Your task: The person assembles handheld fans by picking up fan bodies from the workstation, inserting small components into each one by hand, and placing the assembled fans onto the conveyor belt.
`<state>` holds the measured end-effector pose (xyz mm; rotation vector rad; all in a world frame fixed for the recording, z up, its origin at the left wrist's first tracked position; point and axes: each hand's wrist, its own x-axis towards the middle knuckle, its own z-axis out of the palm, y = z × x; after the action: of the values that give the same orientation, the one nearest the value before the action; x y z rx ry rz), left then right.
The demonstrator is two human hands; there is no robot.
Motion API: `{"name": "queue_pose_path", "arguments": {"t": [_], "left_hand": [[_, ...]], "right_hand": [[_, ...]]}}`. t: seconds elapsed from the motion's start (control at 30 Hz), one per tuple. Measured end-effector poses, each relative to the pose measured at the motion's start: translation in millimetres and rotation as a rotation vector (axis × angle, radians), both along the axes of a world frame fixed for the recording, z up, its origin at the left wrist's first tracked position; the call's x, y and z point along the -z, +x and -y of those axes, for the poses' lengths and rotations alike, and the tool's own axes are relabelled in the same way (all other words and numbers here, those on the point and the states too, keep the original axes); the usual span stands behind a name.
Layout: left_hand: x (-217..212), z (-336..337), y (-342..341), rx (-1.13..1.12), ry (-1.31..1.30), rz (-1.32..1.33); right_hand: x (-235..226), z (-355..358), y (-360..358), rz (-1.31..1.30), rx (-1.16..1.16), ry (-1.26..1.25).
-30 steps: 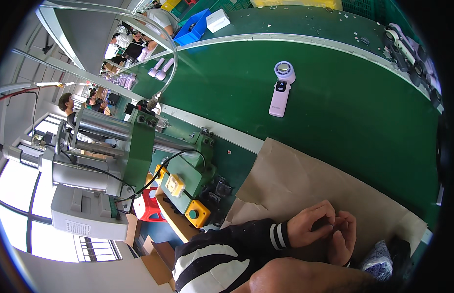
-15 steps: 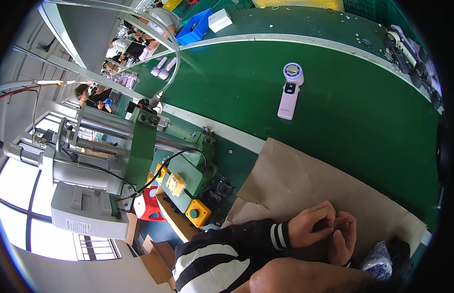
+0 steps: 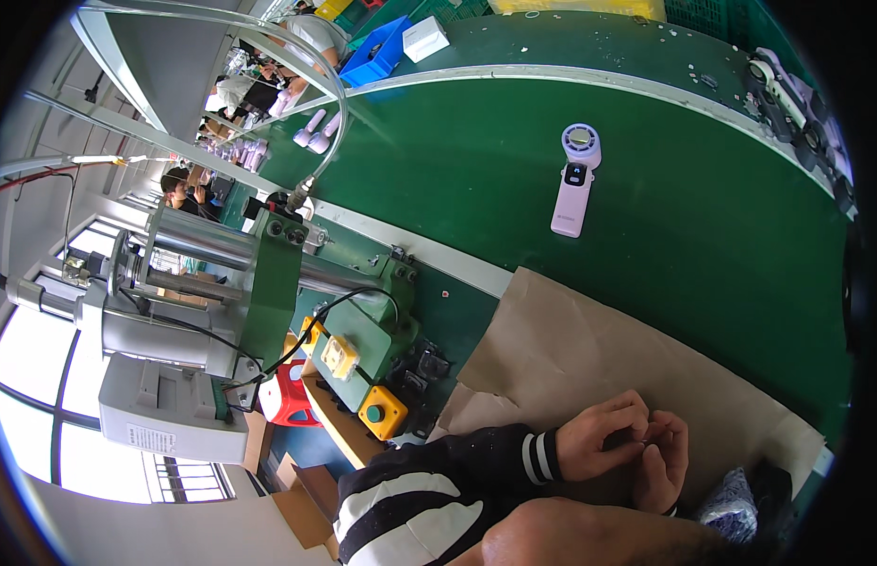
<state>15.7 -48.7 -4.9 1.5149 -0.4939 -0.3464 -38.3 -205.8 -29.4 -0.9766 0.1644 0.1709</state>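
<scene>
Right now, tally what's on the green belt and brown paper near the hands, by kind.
Handheld fans, lilac, whole: 1, the fan lying on the green belt
Brown paper sheets: 1, the paper
Hands: 2, left hand and right hand, fingertips together over the paper; anything between them is hidden
Total: 4
</scene>
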Motion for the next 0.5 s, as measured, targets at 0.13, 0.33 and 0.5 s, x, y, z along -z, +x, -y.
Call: {"name": "queue_pose_path", "arguments": {"t": [0.13,0.33,0.5], "left_hand": [[0.0,-0.2,0.1,0.005,-0.001,-0.006],[-0.6,-0.2,0.3,0.008,0.001,-0.008],[0.1,-0.3,0.2,0.014,-0.003,-0.006]], "right_hand": [[0.5,-0.1,0.2,0.001,0.001,0.001],[0.9,-0.8,0.6,0.009,0.005,0.003],[2.7,-0.8,0.6,0.015,0.005,0.001]]}}
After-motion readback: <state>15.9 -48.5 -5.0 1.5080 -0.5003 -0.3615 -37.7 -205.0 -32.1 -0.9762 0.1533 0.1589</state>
